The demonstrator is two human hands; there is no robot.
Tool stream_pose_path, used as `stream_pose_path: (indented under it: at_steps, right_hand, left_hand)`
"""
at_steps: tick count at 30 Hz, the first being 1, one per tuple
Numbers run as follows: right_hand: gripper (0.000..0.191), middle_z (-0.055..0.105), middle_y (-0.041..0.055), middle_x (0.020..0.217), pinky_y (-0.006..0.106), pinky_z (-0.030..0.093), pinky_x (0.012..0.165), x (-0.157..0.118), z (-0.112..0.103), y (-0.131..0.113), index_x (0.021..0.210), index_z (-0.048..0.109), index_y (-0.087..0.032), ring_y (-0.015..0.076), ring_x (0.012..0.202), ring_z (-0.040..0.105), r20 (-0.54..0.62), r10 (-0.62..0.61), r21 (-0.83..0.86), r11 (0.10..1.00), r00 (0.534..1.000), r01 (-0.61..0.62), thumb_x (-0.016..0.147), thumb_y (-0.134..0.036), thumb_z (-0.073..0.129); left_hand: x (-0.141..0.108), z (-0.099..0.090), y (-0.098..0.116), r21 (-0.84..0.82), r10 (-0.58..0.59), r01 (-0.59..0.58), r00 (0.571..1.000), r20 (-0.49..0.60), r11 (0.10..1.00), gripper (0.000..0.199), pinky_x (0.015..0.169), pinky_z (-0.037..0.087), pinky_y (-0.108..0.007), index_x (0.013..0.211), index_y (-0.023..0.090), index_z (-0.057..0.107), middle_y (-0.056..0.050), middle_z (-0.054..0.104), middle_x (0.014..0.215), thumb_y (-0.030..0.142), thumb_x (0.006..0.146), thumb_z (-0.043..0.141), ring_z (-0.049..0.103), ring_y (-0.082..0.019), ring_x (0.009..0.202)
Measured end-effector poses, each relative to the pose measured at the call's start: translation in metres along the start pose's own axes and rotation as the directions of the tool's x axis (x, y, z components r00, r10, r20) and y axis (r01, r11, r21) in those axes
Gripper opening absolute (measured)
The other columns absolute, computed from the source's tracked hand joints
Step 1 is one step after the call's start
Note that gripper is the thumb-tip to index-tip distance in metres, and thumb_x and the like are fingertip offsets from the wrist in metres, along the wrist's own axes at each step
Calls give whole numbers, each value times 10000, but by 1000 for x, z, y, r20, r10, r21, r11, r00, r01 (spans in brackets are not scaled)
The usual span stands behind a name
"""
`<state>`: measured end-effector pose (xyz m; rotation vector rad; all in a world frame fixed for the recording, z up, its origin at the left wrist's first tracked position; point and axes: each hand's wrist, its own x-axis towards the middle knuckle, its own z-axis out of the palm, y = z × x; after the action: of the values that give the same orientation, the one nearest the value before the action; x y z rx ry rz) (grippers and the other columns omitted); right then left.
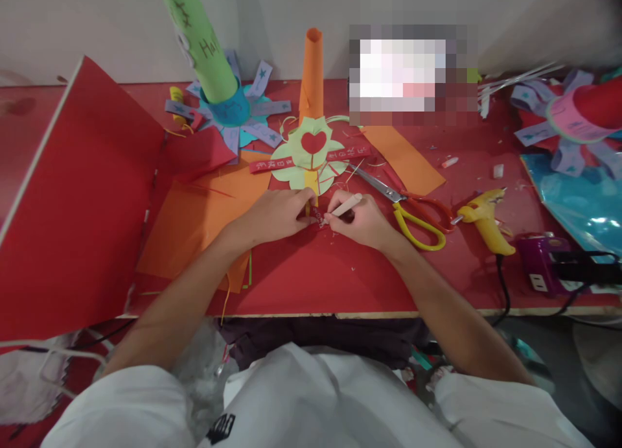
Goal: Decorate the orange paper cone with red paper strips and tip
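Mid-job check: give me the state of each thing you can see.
Left hand: fingertips at the red strip.
Right hand: gripping the pen.
Pen: held, tip end at the red strip.
Red strip: partly written on.
Scissors: lying on the table, not held.
Glue gun: lying down, cord attached; on or off can't be told.
Orange tube: rolled, standing.
Green tube: standing in a blue ring.

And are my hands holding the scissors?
No, the scissors lie on the red table, while the right hand holds a pale pen.
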<state>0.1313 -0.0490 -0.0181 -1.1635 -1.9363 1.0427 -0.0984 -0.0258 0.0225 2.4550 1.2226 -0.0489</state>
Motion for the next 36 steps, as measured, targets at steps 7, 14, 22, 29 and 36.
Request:
stream_pose_path:
  at_steps: [7, 14, 22, 29, 36]
  right_hand:
    - [121, 664, -24, 673, 291, 399, 593, 0, -1, 0, 765, 593, -228, 134, 601, 550, 46, -29, 19, 999, 999, 28, 841, -273, 675]
    - [137, 671, -22, 681, 290, 401, 580, -1, -1, 0, 786, 598, -226, 131, 584, 542, 1, -5, 75, 997, 1000, 5, 869, -295, 682]
    - [147, 671, -22, 690, 297, 411, 602, 0, -1, -2, 790, 590, -231, 141, 608, 561, 45, -3, 30, 1000, 999, 2, 872, -300, 690]
    - [159, 671, -20, 693, 304, 410, 611, 0, -1, 0, 796, 583, -232, 144, 614, 557, 26, 5, 43, 999, 1000, -7, 880, -327, 680]
    - [162, 633, -25, 667, 305, 407, 599, 1, -2, 1, 766, 554, -240, 150, 614, 544, -18, 29, 64, 998, 999, -27, 848, -293, 685]
  left_hand:
    - [1, 1, -1, -11, 3, -3, 1000, -14, 1000, 195, 687, 384, -325, 1160, 219, 647, -65, 784, 1076, 276, 973, 642, 734, -267, 933]
    - [2, 1, -1, -17, -12, 12, 1000, 2, 1000, 250, 702, 390, -320, 1190, 215, 649, -70, 786, 1074, 235, 941, 641, 727, -269, 928]
    - [2, 1, -1, -4, 1, -1, 1000, -10, 1000, 196, 677, 356, -327, 1153, 218, 645, -61, 784, 1068, 280, 967, 648, 732, -267, 929]
    - [2, 2, -2, 14, 11, -11, 1000, -17, 1000, 181, 656, 340, -328, 1141, 218, 633, -47, 778, 1023, 317, 990, 648, 732, -261, 923]
    - [2, 1, -4, 6, 23, -23, 1000, -14, 1000, 207, 670, 346, -319, 1159, 229, 641, -44, 772, 1008, 256, 954, 638, 709, -252, 905]
